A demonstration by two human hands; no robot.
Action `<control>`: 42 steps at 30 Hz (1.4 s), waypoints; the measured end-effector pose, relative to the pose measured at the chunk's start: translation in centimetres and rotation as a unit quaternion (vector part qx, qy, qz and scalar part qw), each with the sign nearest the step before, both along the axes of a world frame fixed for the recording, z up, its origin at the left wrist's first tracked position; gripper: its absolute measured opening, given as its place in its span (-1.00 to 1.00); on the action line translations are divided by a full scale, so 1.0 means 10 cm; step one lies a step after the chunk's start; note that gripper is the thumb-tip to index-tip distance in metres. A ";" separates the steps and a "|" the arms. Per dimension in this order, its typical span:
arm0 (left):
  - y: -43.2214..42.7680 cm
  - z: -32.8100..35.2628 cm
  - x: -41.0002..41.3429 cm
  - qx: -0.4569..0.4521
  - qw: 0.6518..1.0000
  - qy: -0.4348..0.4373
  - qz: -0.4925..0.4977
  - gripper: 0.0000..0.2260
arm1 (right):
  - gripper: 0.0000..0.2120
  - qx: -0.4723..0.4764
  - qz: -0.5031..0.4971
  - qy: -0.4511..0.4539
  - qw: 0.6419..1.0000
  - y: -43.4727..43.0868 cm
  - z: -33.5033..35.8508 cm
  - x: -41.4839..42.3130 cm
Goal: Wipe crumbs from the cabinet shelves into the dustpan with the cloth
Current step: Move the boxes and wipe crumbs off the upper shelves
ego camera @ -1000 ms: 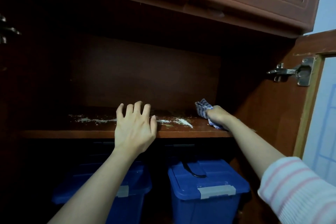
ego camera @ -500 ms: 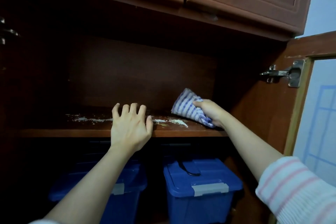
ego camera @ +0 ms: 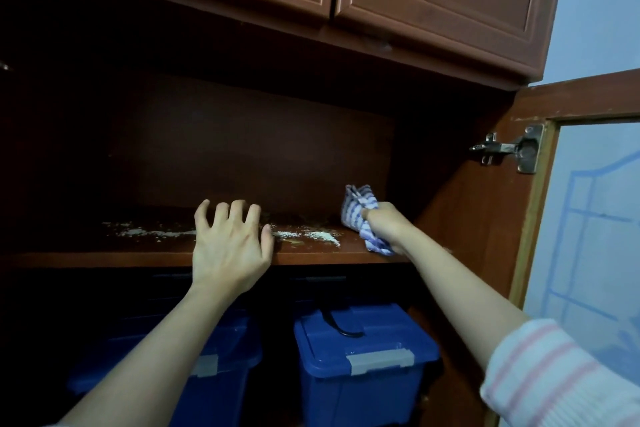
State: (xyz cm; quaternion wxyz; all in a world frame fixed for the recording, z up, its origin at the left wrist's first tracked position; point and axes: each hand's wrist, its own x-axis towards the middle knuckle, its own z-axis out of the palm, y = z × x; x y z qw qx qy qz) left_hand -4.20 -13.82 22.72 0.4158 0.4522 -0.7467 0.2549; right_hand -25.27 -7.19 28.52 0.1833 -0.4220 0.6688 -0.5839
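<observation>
Red-brown wood forms the cabinet shelf (ego camera: 104,258). The right grip (ego camera: 386,225) is curled round a bunched blue-and-white striped cloth (ego camera: 360,210) at the shelf's right end. White crumbs (ego camera: 311,236) lie just left of it and run behind the left grip (ego camera: 230,246), whose fingers are spread at the shelf's front edge. Two blue lidded bins (ego camera: 367,357) stand below both grips. Up and to the right of the cloth, a metal hinge (ego camera: 509,149) holds the open door (ego camera: 485,218).

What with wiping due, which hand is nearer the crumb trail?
Left. The left hand covers the middle of the crumb trail; the right hand, gripping the striped cloth, is past its right end.
</observation>
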 end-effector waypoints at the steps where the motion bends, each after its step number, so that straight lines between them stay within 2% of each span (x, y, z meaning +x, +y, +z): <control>1: 0.00 -0.01 0.00 -0.001 1.000 0.000 0.000 -0.58 | -0.72 0.005 0.012 0.008 1.000 -0.06 -0.01 0.09; 8: -0.03 -0.01 0.00 -0.023 1.000 0.005 0.001 -0.59 | -0.82 0.016 0.078 0.041 0.996 -0.30 -0.01 0.68; 11: -0.03 -0.01 0.00 -0.022 1.000 0.009 -0.002 -0.60 | -0.77 -0.005 0.085 0.023 0.996 -0.29 0.03 0.71; 14: -0.02 0.00 0.01 -0.020 1.000 0.011 -0.005 -0.61 | -0.87 -0.058 0.048 -0.023 0.997 -0.26 0.09 0.58; 17: 0.00 0.00 0.00 -0.020 1.000 0.011 -0.008 -0.62 | -0.87 -0.080 -0.006 -0.014 0.997 -0.14 0.19 0.37; 23: -0.04 -0.01 0.00 -0.029 0.999 0.005 -0.013 -0.63 | -0.85 0.009 -0.110 0.083 0.990 -0.07 0.19 -0.02; 27: -0.03 -0.02 0.00 -0.030 0.999 0.006 -0.015 -0.62 | -0.81 0.047 -0.120 0.067 0.989 -0.08 0.03 0.01; 30: -0.02 -0.01 0.00 -0.017 1.000 0.006 -0.018 -0.62 | -0.78 0.060 -0.131 0.114 0.983 -0.24 -0.07 0.13; 33: -0.02 -0.01 0.01 -0.011 1.000 0.005 -0.019 -0.62 | -0.78 0.082 -0.088 0.116 0.986 -0.47 -0.10 0.33; 37: -0.04 -0.01 0.00 -0.017 1.000 0.011 -0.021 -0.61 | -0.68 0.071 -0.039 0.115 0.990 -0.64 -0.09 0.74; 42: -0.04 -0.01 0.00 -0.025 0.999 0.022 -0.019 -0.60 | -0.89 0.036 0.026 0.050 0.998 -0.64 -0.01 1.02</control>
